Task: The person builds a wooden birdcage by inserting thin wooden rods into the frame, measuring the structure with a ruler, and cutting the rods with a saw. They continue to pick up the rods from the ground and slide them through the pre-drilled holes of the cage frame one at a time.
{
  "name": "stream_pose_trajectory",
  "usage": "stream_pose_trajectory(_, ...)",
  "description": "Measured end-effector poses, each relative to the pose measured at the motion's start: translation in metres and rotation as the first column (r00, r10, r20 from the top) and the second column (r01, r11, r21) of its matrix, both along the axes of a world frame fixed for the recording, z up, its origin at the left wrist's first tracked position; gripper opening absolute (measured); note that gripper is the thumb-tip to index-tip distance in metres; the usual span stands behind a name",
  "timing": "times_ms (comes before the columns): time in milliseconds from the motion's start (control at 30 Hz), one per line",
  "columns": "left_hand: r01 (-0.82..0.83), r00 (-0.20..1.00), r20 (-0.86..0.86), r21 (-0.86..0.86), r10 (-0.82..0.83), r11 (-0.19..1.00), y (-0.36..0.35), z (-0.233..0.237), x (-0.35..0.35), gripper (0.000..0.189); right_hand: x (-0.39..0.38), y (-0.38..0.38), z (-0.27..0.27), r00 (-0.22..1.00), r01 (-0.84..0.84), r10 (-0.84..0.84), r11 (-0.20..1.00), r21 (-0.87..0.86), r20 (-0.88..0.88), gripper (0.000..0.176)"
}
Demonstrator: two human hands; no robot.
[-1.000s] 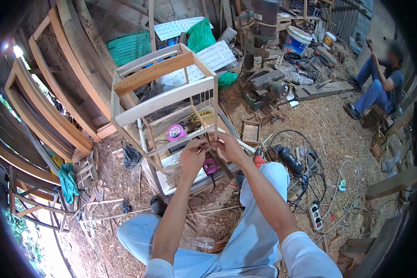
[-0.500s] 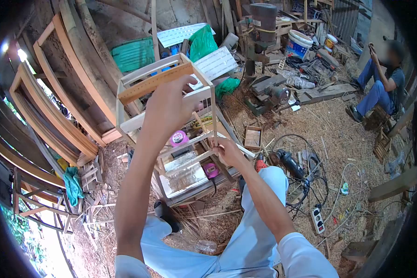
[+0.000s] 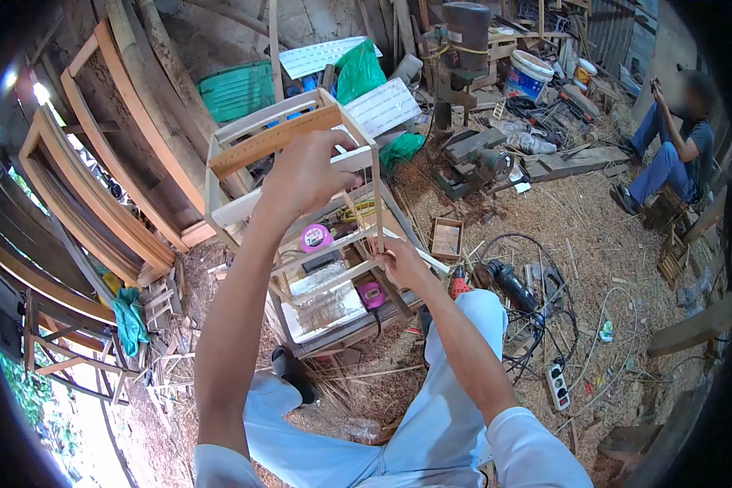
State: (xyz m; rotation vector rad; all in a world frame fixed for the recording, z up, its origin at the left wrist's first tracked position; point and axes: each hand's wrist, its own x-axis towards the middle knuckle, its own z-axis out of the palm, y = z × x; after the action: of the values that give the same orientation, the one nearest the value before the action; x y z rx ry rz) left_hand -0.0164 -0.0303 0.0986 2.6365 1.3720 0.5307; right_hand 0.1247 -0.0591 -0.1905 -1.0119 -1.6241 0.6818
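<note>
- The wooden frame (image 3: 240, 209) stood on the desk (image 3: 333, 345), its upper front rail just by my left fingers (image 3: 327, 145).
- Those left fingers were bent at that rail; I could not tell whether they gripped it.
- My right fingers (image 3: 392, 254) were drawn in, narrow, at the frame's right post, near a lower rail; what lay between them was too small to make out.
- Thin sticks (image 3: 365, 185) ran upright inside the frame, just right of my left fingers.
- A pink tape measure (image 3: 316, 237) lay left of my right fingers, and a second pink tape measure (image 3: 372, 295) just below them.
- A small wooden box (image 3: 446, 238) sat right of my right fingers.
- A person (image 3: 679, 154) sat well apart, far right.
</note>
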Motion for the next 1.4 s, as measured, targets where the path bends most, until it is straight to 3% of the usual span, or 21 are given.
stream_pose_trajectory(200, 0.087, 0.995, 0.035, 0.105, -0.091, 0.991, -0.002, -0.002, 0.000, 0.042, -0.001, -0.001, 0.003, 1.000, -0.003, 0.003, 1.000, 0.025, 0.018, 0.021)
stream_pose_trajectory(333, 0.025, 0.989, 0.143, 0.134, -0.044, 0.991, -0.013, -0.008, -0.003, 0.047, 0.002, -0.003, -0.001, 0.997, -0.052, 0.050, 0.998, 0.026, 0.059, 0.030)
stream_pose_trajectory(400, 0.100, 0.993, -0.011, 0.634, -0.121, 0.767, -0.028, -0.005, -0.020, 0.041, -0.002, -0.006, -0.001, 0.999, -0.036, 0.036, 0.998, 0.044, 0.004, 0.041)
stream_pose_trajectory(467, 0.011, 0.992, 0.089, 0.642, -0.088, 0.767, -0.059, 0.005, -0.046, 0.032, -0.001, -0.013, -0.001, 0.994, -0.036, 0.033, 0.999, 0.020, 0.107, 0.047)
stream_pose_trajectory(533, -0.111, 0.954, 0.281, 0.664, -0.109, 0.739, -0.087, 0.004, -0.084, 0.033, -0.003, -0.024, 0.008, 0.970, 0.197, -0.206, 0.977, 0.081, 0.132, 0.048)
stream_pose_trajectory(567, -0.210, 0.915, 0.403, 0.534, -0.028, 0.819, -0.107, -0.004, -0.106, 0.028, -0.004, -0.027, 0.006, 0.976, 0.156, -0.166, 0.985, 0.078, 0.144, 0.048)
stream_pose_trajectory(633, -0.366, 0.767, 0.614, 0.180, 0.187, 0.913, -0.145, -0.043, -0.151, 0.022, -0.008, -0.029, 0.001, 0.937, 0.348, -0.345, 0.935, 0.067, -0.048, 0.044)
stream_pose_trajectory(733, -0.413, 0.554, 0.679, -0.278, 0.482, 0.867, -0.183, -0.162, -0.227, 0.017, -0.023, -0.061, 0.026, 0.938, 0.323, -0.337, 0.934, 0.153, 0.075, 0.038)
stream_pose_trajectory(767, -0.337, 0.468, 0.708, -0.411, 0.530, 0.847, -0.197, -0.203, -0.246, 0.017, -0.035, -0.068, 0.029, 0.943, 0.258, -0.315, 0.895, 0.365, 0.106, 0.029)
stream_pose_trajectory(800, -0.318, 0.391, 0.684, -0.527, 0.616, 0.788, -0.213, -0.230, -0.256, 0.020, -0.049, -0.079, 0.033, 0.948, 0.235, -0.294, 0.903, 0.360, 0.119, 0.029)
stream_pose_trajectory(867, -0.295, 0.295, 0.644, -0.642, 0.706, 0.708, -0.231, -0.269, -0.272, 0.023, -0.087, -0.104, 0.036, 0.972, -0.136, 0.032, 0.885, 0.446, 0.233, 0.020)
stream_pose_trajectory(967, -0.122, 0.179, 0.602, -0.771, 0.778, 0.625, -0.238, -0.323, -0.294, 0.021, -0.162, -0.150, 0.014, 0.899, -0.422, 0.397, 0.898, 0.125, 0.185, 0.016)
stream_pose_trajectory(1033, -0.151, 0.088, 0.586, -0.791, 0.805, 0.593, -0.224, -0.321, -0.290, 0.020, -0.207, -0.176, -0.017, 0.854, -0.505, 0.518, 0.848, -0.159, 0.051, 0.015)
stream_pose_trajectory(1067, -0.184, 0.017, 0.587, -0.794, 0.810, 0.579, -0.212, -0.323, -0.289, 0.020, -0.224, -0.180, -0.046, 0.840, -0.518, 0.542, 0.781, -0.348, -0.035, 0.015)
stream_pose_trajectory(1100, -0.172, 0.001, 0.568, -0.811, 0.823, 0.560, -0.202, -0.340, -0.292, 0.020, -0.240, -0.182, -0.073, 0.837, -0.516, 0.546, 0.770, -0.376, -0.032, 0.015)
stream_pose_trajectory(1167, -0.197, -0.116, 0.568, -0.817, 0.815, 0.542, -0.184, -0.401, -0.302, 0.020, -0.265, -0.178, -0.126, 0.905, -0.342, 0.408, 0.532, -0.775, -0.120, 0.017)
stream_pose_trajectory(1200, -0.187, -0.129, 0.543, -0.835, 0.830, 0.517, -0.185, -0.437, -0.305, 0.020, -0.274, -0.175, -0.147, 0.905, -0.333, 0.409, 0.508, -0.795, -0.118, 0.017)
stream_pose_trajectory(1267, -0.517, 0.207, 0.294, -0.777, 0.933, 0.360, -0.185, -0.515, -0.309, 0.017, -0.291, -0.160, -0.186, 0.967, -0.252, 0.035, 0.275, -0.928, -0.252, 0.018)
stream_pose_trajectory(1300, -0.506, 0.200, 0.278, -0.792, 0.939, 0.342, -0.188, -0.562, -0.311, 0.017, -0.295, -0.154, -0.212, 0.971, -0.239, 0.033, 0.255, -0.937, -0.238, 0.018)
stream_pose_trajectory(1367, -0.662, 0.624, 0.340, -0.249, 0.704, 0.707, -0.202, -0.645, -0.312, 0.017, -0.299, -0.146, -0.262, 0.947, -0.295, -0.017, 0.342, -0.892, -0.319, 0.020)
stream_pose_trajectory(1400, -0.661, 0.615, 0.336, -0.273, 0.713, 0.699, -0.199, -0.650, -0.308, 0.017, -0.301, -0.141, -0.279, 0.952, -0.282, -0.018, 0.324, -0.903, -0.304, 0.020)
